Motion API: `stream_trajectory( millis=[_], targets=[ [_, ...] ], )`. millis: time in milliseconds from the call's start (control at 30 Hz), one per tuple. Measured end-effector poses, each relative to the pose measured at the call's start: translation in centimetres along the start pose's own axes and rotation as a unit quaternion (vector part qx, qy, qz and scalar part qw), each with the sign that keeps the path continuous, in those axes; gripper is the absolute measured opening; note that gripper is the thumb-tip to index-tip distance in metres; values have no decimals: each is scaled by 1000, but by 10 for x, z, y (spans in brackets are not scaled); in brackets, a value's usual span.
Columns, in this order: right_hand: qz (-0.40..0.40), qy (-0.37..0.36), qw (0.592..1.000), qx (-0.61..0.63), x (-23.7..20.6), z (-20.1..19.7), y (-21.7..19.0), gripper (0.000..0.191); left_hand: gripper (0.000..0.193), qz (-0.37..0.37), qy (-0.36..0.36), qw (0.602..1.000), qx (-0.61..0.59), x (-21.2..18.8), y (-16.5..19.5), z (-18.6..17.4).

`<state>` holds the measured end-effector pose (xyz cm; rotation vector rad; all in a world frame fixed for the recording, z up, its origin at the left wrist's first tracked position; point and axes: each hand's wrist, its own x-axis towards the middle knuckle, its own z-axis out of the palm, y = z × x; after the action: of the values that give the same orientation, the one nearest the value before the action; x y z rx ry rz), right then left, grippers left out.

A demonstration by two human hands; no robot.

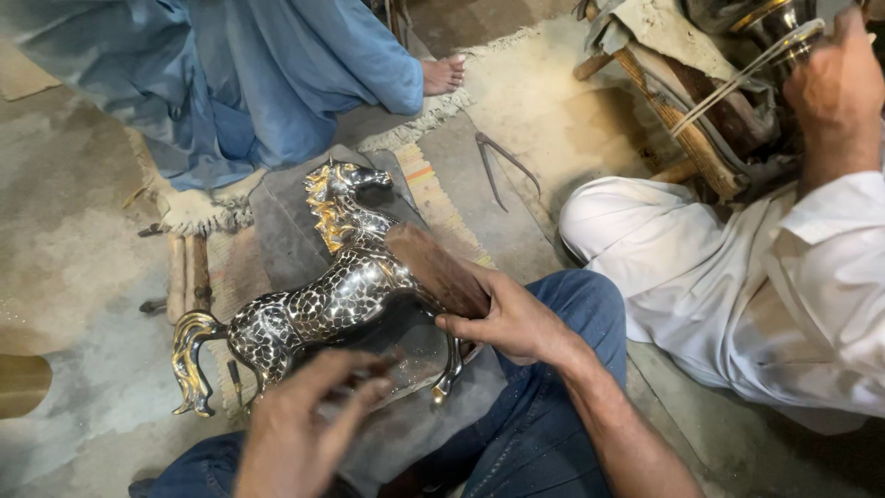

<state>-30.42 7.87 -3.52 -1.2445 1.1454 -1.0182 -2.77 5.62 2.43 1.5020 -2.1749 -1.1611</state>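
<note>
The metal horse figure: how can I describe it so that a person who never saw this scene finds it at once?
Look at the grey mat on the floor, in front of the blue jeans. The horse figure lies there on its side, under the right hand and left hand. Only it has shiny silver scale-like skin with a golden mane and tail.

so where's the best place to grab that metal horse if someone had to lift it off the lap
Probably the barrel of the horse, from above: it is the widest, smoothest part, and the figure lies on its side across the lap. The gold mane and curled tail are thin and ornate. The right hand already grips a wooden tool against the chest end; the left hand is blurred.
</note>
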Motion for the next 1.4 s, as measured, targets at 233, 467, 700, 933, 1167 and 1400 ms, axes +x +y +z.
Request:
stream_trajectory(
  millis=[233,467,700,933,1167,1400],
  targets=[
    [49,52,997,-25,-2,5,4,58,22,162,420,857,-253,-11,-105,-2],
    [85,69,994,21,7,14,2,46,29,206,301,663,-654,-30,-195,23],
    [96,15,994,-40,23,26,-8,48,31,331,90,493,-799,-30,-218,37],
    [-34,19,996,-78,5,57,-18,55,27,33,237,796,-556,-49,-208,15],
    [64,35,981,-179,-9,55,-29,47,18,-39,332,906,-259,-40,-89,9],
    [185,125,934,-277,-17,31,-45,50,23,112,225,936,-247,-13,1,43]
  ],
)
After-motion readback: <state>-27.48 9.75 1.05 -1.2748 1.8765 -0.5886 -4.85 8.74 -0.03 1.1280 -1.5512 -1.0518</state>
